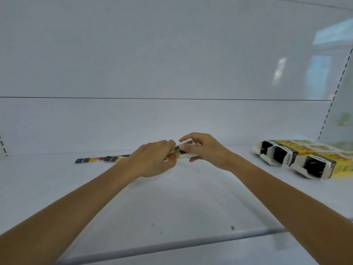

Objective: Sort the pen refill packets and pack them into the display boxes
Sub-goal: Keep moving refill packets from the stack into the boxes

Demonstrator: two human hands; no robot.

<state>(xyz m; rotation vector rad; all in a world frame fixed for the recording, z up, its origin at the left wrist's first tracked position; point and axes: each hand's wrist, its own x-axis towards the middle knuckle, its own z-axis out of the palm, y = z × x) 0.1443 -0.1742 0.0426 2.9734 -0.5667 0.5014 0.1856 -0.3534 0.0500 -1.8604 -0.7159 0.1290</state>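
Observation:
Over the middle of the white shelf (172, 197), my left hand (152, 159) and my right hand (206, 150) meet and both grip one small display box (188, 143), white with yellow and black print. The left fingers pinch its near end and the right fingers curl round its far end. What is inside it is hidden by my fingers. Two slim refill packets (95, 159) with dark header cards lie flat on the shelf just left of my left hand. Three yellow display boxes (298, 157) lie on their sides at the right, open dark ends facing me.
A white back panel (172, 54) closes the shelf behind my hands. A slotted upright (332, 96) runs up the right side. The shelf's rounded front rail (172, 245) crosses below my forearms.

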